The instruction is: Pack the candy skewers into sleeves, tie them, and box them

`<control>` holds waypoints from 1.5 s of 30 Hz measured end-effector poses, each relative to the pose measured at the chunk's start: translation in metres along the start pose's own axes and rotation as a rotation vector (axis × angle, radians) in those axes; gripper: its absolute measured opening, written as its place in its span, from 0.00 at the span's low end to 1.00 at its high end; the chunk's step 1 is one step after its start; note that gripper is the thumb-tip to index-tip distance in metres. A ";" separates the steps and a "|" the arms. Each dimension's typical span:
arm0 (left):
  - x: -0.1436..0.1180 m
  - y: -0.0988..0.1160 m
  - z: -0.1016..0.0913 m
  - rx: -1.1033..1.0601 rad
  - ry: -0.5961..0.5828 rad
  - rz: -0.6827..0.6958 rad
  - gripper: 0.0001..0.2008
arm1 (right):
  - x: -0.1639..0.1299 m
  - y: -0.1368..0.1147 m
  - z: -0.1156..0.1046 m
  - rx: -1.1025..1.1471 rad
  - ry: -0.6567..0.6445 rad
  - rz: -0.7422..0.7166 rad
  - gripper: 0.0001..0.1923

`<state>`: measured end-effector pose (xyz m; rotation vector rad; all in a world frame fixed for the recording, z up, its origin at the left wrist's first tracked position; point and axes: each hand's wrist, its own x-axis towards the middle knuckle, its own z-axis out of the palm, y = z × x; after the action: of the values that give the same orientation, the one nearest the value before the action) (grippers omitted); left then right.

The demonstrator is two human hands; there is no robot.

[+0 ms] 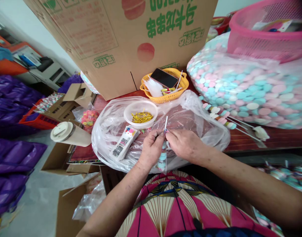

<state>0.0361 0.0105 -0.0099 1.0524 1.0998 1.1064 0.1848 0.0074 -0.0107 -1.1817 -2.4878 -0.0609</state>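
One white bowl, one yellow basket, one phone, one pink basket, one paper cup.

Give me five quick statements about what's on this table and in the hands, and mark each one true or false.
1. Both hands, the left hand and the right hand, pinch a candy skewer in a clear sleeve. True.
2. The white bowl holds blue beads. False: it holds gold twist ties.
3. A phone lies in the yellow basket. True.
4. The pink basket sits on the floor. False: it rests on top of the big bag of pastel candy discs.
5. The cup with a lid stands upright. False: it lies on its side, left of the plastic sheet.
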 end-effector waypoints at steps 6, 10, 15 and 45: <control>-0.017 0.001 0.000 0.059 0.060 0.049 0.15 | 0.000 0.015 -0.010 0.062 0.254 0.058 0.11; -0.018 0.021 -0.005 0.002 -0.218 -0.307 0.32 | 0.000 0.011 -0.034 0.206 0.454 0.176 0.11; 0.010 0.058 -0.008 -0.460 -0.357 -0.229 0.42 | -0.004 0.003 -0.043 0.593 0.270 0.236 0.10; 0.006 0.068 0.017 0.610 -0.588 0.260 0.05 | -0.016 -0.003 -0.034 1.540 0.160 0.823 0.11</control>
<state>0.0447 0.0243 0.0583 1.9006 0.8380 0.5756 0.2024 -0.0133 0.0155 -1.1175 -1.0166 1.5248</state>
